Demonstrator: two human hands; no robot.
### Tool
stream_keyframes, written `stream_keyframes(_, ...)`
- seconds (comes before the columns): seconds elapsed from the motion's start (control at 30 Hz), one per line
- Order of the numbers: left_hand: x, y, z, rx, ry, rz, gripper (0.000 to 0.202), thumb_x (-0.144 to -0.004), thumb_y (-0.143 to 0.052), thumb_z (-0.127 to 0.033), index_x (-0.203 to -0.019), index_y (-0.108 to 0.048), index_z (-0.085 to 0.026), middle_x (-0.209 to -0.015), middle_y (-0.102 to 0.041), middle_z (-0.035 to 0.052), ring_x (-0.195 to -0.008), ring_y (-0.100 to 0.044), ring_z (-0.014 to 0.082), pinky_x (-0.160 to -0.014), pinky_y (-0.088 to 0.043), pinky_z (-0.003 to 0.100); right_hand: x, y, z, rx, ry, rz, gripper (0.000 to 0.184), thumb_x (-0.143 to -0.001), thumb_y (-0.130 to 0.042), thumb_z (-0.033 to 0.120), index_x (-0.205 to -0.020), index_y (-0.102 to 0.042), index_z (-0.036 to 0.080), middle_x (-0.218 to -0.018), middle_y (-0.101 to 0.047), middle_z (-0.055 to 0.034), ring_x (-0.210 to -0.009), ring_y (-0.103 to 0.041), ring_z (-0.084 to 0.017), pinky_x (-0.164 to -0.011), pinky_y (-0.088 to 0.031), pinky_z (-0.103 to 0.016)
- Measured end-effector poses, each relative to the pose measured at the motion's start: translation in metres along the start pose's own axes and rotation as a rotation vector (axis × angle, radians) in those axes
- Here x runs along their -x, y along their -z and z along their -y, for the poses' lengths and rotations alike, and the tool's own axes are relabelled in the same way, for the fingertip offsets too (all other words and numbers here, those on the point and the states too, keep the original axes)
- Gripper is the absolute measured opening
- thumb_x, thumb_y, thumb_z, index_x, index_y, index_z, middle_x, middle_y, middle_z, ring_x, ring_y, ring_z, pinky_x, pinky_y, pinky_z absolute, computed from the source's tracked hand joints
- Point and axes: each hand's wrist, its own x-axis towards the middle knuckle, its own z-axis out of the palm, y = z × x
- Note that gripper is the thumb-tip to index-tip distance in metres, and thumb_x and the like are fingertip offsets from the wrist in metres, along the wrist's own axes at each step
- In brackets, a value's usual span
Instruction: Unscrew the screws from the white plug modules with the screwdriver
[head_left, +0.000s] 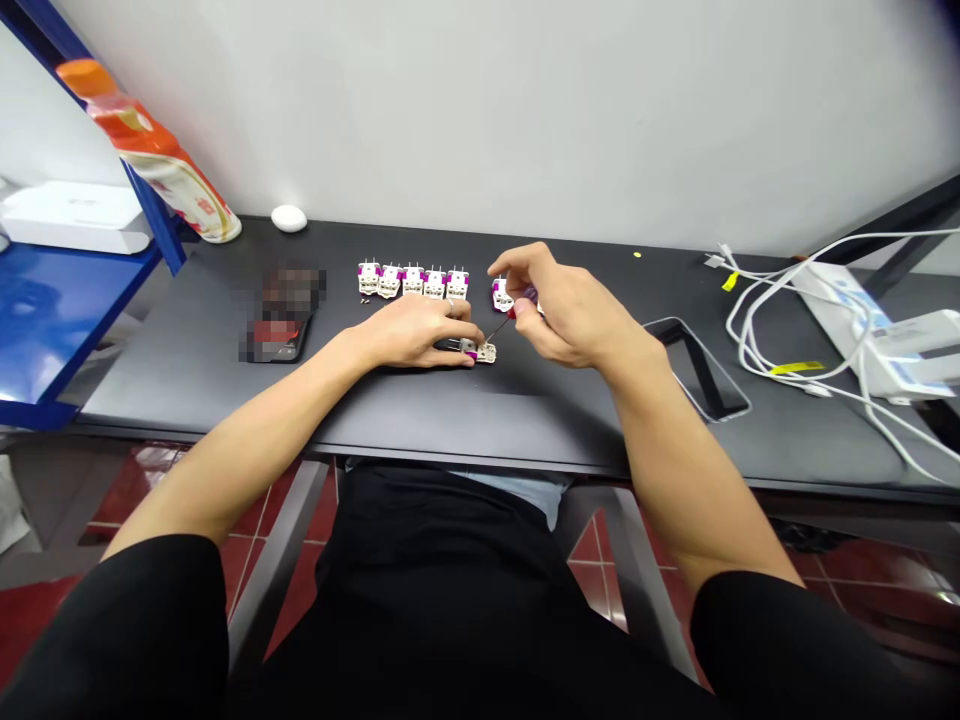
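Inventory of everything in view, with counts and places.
plug parts: 5, white and magenta, row on desk
loose plug part: 1, white and magenta, at right fingers
held plug part: 1, white and magenta, at left fingertips
screwdriver: 1, red handle, in right hand
desk: 1, black, under everything here
blurred phone: 1, black, left of row
second phone: 1, black, right of hands
cables: several, white, desk's right end
charger box: 1, white, among cables
egg-shaped object: 1, white, desk's back edge
bottle: 1, orange and white, far left
box: 1, white, on shelf
shelf: 1, blue, far left
left hand: 1, over held plug part
right hand: 1, gripping screwdriver
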Motion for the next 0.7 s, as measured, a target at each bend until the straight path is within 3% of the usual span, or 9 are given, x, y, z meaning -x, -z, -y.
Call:
stream_keyframes(0.27, -0.0002, -0.0004, 0.0004, 0.004, 0.000, -0.002, 0.036, -0.114, -0.069, -0.050, -0.136, -0.086, -0.026, -0.115, -0.080, 0.0084, -0.076, -0.069, 0.0169, -0.069, -0.044, 0.031, 0.0009, -0.0003, -0.0014, -0.010, 0.083, -0.094, 0.045, -0.096, -0.048, 0.021, -0.140, -0.059, 0.020, -0.099, -0.074, -0.0050, -0.072, -0.064, -0.021, -0.068, -0.048, -0.036)
stream_keyframes(0.7, -0.0003, -0.0002, -0.0013, -0.025, 0.008, 0.013, 0.035, -0.113, -0.070, -0.048, -0.135, -0.084, -0.025, -0.117, -0.081, 0.0088, -0.079, -0.070, 0.0175, -0.069, -0.044, 0.031, 0.0018, -0.0004, -0.0028, 0.035, 0.092, -0.119, 0.045, -0.096, -0.049, 0.021, -0.140, -0.059, 0.020, -0.097, -0.076, -0.0048, -0.072, -0.066, -0.023, -0.067, -0.049, -0.037)
